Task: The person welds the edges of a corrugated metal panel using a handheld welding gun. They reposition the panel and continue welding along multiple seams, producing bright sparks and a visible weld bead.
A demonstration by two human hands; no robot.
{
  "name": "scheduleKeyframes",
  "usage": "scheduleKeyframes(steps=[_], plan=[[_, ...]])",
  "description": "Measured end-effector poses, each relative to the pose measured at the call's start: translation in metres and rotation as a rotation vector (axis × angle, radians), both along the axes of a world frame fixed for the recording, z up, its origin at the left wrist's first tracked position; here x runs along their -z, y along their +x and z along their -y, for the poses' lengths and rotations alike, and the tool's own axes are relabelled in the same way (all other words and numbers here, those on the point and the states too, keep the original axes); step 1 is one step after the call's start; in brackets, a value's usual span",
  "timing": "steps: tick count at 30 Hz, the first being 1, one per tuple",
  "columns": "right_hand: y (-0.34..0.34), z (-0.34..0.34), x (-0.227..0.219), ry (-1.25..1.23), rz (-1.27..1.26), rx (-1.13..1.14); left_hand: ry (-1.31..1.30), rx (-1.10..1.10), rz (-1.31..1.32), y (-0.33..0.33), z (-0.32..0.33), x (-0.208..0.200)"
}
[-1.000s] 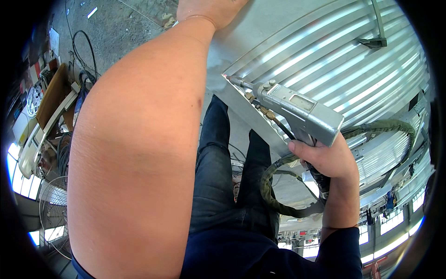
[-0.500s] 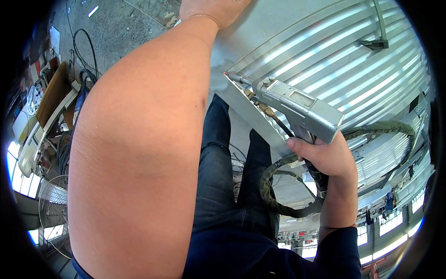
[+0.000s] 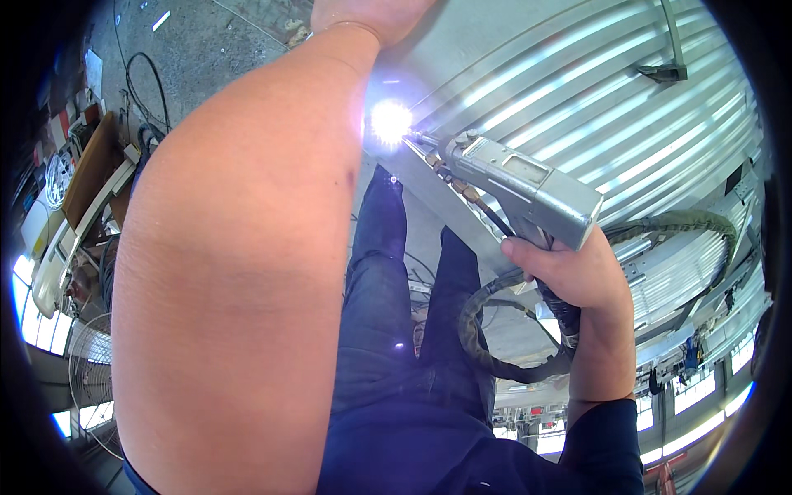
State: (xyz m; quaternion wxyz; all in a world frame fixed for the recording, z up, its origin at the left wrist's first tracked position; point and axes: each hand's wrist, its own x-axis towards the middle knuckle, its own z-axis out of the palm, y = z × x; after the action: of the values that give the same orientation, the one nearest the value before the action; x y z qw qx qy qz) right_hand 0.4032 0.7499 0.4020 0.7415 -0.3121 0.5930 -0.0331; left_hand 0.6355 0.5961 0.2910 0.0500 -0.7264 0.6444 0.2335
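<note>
In the head view, the right hand (image 3: pixel 569 266) grips a silver torch (image 3: pixel 524 177) over a ribbed metal panel (image 3: pixel 569 103), apparently angled to aim at its corner, where a white glare (image 3: pixel 391 121) shines. The left hand (image 3: pixel 373 16) is cut off above; its grip cannot be told.

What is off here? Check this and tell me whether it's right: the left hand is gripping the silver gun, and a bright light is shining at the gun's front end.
Not quite: the head view shows the right hand gripping the silver gun; the left hand is at the picture's top edge, apart from it. A bright light is indeed shining at the gun's front end.
</note>
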Motion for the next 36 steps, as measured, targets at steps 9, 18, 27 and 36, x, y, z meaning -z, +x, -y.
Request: scheduleKeyframes(steps=[9, 18, 27, 36], plan=[[-0.004, -0.001, -0.002, 0.0, -0.014, -0.026, 0.042, -0.009, 0.013, 0.004, 0.001, -0.005], [-0.038, -0.014, -0.019, 0.136, -0.09, 0.0, 0.08, -0.005, 0.016, 0.001, 0.007, -0.002], [-0.144, -0.067, -0.095, 0.351, -0.294, 0.003, 0.103, -0.015, 0.01, -0.004, 0.006, -0.007], [-0.119, -0.069, -0.089, 0.184, -0.126, 0.142, -0.02, 0.0, 0.006, -0.004, -0.001, -0.007]])
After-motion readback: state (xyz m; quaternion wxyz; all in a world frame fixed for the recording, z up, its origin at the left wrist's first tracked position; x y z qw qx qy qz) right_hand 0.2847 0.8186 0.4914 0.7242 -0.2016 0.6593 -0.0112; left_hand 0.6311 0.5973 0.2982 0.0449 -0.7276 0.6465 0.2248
